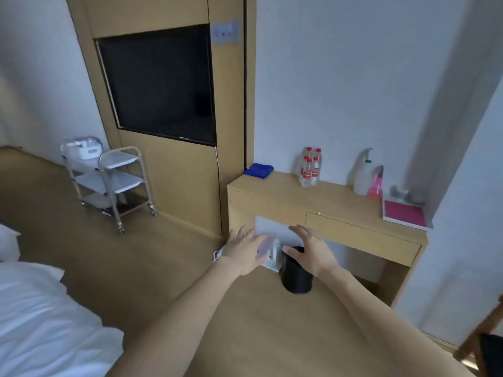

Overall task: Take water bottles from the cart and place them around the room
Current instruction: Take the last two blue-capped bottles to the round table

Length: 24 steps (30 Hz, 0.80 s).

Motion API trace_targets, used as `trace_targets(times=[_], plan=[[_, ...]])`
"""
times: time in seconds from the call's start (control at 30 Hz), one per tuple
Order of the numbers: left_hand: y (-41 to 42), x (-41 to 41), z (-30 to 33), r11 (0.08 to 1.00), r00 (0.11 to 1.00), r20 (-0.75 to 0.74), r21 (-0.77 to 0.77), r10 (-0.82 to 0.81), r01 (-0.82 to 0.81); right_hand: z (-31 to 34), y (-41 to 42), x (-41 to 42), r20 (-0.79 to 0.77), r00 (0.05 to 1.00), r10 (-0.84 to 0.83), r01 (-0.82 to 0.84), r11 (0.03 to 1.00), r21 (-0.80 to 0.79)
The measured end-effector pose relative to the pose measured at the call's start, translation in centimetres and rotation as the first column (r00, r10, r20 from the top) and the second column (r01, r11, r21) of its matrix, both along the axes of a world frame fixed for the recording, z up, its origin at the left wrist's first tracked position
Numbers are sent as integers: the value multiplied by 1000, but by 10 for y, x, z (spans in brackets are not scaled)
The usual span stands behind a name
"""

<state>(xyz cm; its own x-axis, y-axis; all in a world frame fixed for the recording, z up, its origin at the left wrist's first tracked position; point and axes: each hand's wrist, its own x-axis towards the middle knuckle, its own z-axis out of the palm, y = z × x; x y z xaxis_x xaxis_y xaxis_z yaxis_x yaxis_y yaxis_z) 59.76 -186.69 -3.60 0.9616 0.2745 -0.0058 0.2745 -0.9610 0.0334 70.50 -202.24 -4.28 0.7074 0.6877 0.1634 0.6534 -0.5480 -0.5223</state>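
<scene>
White walls meet a tan floor. A wooden desk (one drawer) stands beyond, a dark TV upper left.

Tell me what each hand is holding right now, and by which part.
The left hand and the right hand are both spread open with nothing in them. The water bottles stand untouched on the desk.

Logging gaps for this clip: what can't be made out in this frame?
Head view only:
- Cart: too small and blurred to tell whether bottles remain.
- Bottles on the desk: labels unreadable.
- Left hand: motion-blurred, overlapping something pale; a grip is unclear.
- Bin: partly behind the right hand.
</scene>
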Motion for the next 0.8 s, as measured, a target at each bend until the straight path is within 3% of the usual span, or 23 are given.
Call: trace_targets(times=[0.27,0.7,0.8], plan=[[166,78,-7,971,971,-18,-18,239,-239,-16,194,97,-31,961,275,-276,961,-15],[474,188,-14,848,863,65,-238,500,-473,1,527,231,-20,908,418,-419,908,-16],[537,191,-20,805,823,69,-269,564,-529,-14,605,241,-95,874,476,-479,878,-9]])
